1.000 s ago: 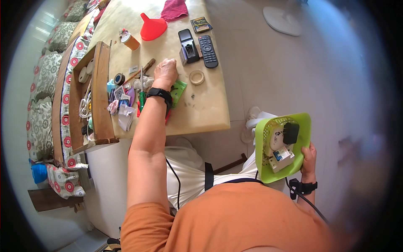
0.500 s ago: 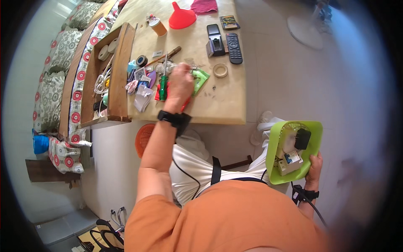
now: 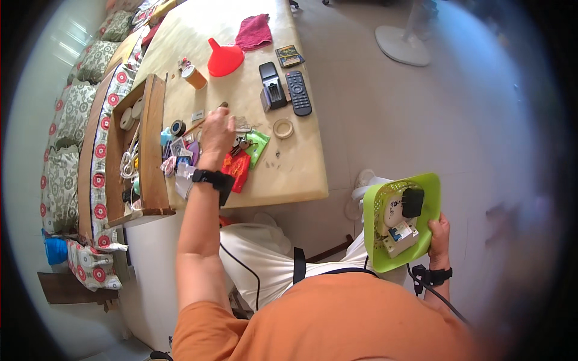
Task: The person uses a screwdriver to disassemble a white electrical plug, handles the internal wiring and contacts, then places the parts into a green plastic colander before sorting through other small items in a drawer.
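Note:
My left hand (image 3: pixel 218 131) is over the small things on the table, its fingers curled together; whatever they hold, if anything, is hidden beneath them. Close to it lie a red packet (image 3: pixel 236 171), a green packet (image 3: pixel 259 144) with small metal pieces by it, and a wooden handle end (image 3: pixel 223 104). My right hand (image 3: pixel 439 236) grips the outer side of a light-green plastic basket (image 3: pixel 374 198), held off the table at the right. Inside the basket are a black power adapter (image 3: pixel 412 203), a white circuit breaker (image 3: pixel 401 239) and a round white piece.
On the table (image 3: pixel 289 180) stand a red funnel (image 3: pixel 225 60) and an orange jar (image 3: pixel 194 78). A remote control (image 3: pixel 298 93), a black device (image 3: pixel 273 87), a tape roll (image 3: pixel 283 128) and a pink cloth (image 3: pixel 253 32) lie rightward. A wooden drawer (image 3: pixel 158 144) with cables sits at the left.
The whole view has shifted, so the table sits lower and further left. My left hand has moved slightly away and left over the clutter, uncovering the red packet. The green screwdriver is now out of sight.

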`<state>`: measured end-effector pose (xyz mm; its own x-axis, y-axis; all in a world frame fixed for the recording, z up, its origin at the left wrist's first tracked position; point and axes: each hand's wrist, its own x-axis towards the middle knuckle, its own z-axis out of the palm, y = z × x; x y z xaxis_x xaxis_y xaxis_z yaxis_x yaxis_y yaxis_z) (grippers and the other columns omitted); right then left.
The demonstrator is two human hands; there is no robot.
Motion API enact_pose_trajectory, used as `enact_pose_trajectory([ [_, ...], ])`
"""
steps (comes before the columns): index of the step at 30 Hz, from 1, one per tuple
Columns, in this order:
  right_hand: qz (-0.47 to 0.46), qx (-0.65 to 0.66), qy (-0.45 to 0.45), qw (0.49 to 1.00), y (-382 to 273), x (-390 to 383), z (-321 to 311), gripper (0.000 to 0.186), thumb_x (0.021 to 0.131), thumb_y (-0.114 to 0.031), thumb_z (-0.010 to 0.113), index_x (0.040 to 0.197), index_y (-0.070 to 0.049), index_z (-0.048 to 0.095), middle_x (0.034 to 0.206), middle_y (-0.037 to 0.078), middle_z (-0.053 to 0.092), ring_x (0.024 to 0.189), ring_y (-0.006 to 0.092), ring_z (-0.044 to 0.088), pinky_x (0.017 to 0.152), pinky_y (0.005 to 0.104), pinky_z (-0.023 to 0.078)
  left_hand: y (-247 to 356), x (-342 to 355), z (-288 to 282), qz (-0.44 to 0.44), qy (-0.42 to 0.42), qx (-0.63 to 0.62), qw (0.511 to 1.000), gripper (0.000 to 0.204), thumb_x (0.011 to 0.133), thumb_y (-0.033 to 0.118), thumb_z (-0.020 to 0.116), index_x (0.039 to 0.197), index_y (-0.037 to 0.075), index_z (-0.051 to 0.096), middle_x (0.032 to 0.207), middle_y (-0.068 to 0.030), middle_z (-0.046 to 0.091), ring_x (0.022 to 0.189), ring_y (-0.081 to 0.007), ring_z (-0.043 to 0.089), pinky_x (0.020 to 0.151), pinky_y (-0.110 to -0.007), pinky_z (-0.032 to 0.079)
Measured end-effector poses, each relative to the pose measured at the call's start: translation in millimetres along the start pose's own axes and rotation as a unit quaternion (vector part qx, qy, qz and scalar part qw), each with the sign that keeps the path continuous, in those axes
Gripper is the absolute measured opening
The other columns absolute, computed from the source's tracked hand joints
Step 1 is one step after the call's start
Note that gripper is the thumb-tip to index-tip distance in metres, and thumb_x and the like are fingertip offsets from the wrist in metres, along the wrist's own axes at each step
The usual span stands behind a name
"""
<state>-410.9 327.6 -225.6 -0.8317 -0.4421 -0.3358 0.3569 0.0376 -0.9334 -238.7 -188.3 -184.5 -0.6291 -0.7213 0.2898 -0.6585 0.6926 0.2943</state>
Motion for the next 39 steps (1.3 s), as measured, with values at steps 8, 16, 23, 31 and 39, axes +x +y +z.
enact_pose_trajectory([
  [8,0.007,-0.01,0.018,1.0,7.4,1.3,-6.0,0.034,0.076,-0.009,0.045,0.105,0.005,0.054,0.091,0.008,0.06,0.077,0.0147,0.059,0.071,0.0259,0.049,60.9,54.1,62.7,-0.08,-0.072,-0.043,0.993,0.036,0.08,0.029,0.06,0.101,0.0,0.058,0.104,-0.0206,0.059,0.1,-0.0358,0.056,0.085,-0.041,0.045],
  [16,0.029,0.006,0.04,0.999,5.2,1.7,-5.3,0.031,0.075,-0.008,0.046,0.102,0.005,0.057,0.089,0.005,0.06,0.076,0.0104,0.056,0.07,0.0221,0.046,52.7,59.1,51.8,-0.084,0.011,0.145,0.986,0.036,0.08,0.025,0.06,0.107,0.003,0.055,0.104,-0.0187,0.058,0.095,-0.0342,0.057,0.081,-0.042,0.047],
  [23,0.021,0.01,0.029,0.999,-0.6,1.2,0.2,0.031,0.076,-0.007,0.046,0.102,0.004,0.057,0.089,0.005,0.06,0.076,0.0099,0.056,0.07,0.0221,0.046,87.6,65.9,63.0,-0.045,-0.057,0.044,0.996,0.046,0.076,0.035,0.066,0.103,0.0,0.055,0.097,-0.0209,0.06,0.092,-0.0344,0.059,0.08,-0.041,0.048],
  [31,0.014,0.01,0.022,1.0,0.0,2.2,-3.5,0.028,0.076,-0.005,0.046,0.1,0.004,0.058,0.088,0.004,0.061,0.076,0.0094,0.056,0.07,0.022,0.046,95.3,80.2,58.9,-0.202,-0.213,-0.018,0.956,0.043,0.068,0.032,0.073,0.088,-0.004,0.061,0.093,-0.0224,0.065,0.093,-0.0283,0.063,0.078,-0.036,0.051],
  [39,-0.006,0.032,0.01,0.999,7.2,1.3,-7.4,0.03,0.077,-0.006,0.046,0.102,0.003,0.059,0.09,0.004,0.062,0.077,0.0092,0.056,0.071,0.0227,0.046,103.2,66.9,71.2,-0.178,-0.136,0.097,0.97,0.057,0.07,0.019,0.068,0.117,-0.002,0.043,0.11,-0.0221,0.059,0.105,-0.0322,0.057,0.092,-0.034,0.045],
])
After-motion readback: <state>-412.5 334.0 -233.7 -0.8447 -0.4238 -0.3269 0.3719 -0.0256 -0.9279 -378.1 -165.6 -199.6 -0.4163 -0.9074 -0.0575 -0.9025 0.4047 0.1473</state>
